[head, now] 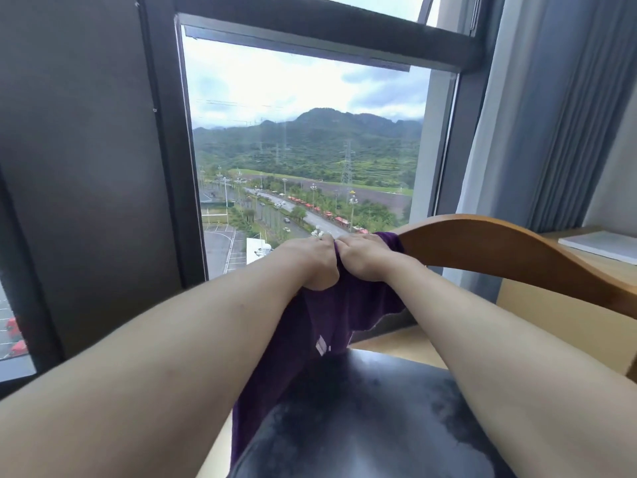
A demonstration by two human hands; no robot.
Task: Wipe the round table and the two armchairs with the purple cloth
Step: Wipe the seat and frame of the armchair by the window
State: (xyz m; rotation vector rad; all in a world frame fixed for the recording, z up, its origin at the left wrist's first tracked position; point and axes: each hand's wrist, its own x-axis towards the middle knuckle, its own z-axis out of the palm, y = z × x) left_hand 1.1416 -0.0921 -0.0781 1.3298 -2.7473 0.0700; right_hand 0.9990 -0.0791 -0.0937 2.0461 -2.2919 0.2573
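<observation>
Gripping the cloth (324,315) with both hands, I hold it up in front of the window (303,139). My left hand (312,258) and right hand (365,257) sit side by side, knuckles touching or nearly so, fingers curled over the cloth's upper edge. The cloth is bunched between the two hands and hangs down from them; its lower part drapes toward the dark seat (372,419) of the armchair below, and whether it touches the seat I cannot tell. A small pale label (321,346) shows on the hanging part. The armchair's curved wooden back (499,243) rises at the right, just beside my right hand, with a corner of the cloth lying against its near end. A bench (565,294) stands further right, carrying a white book (603,244). A grey curtain (551,115) hangs at the window's right side.
</observation>
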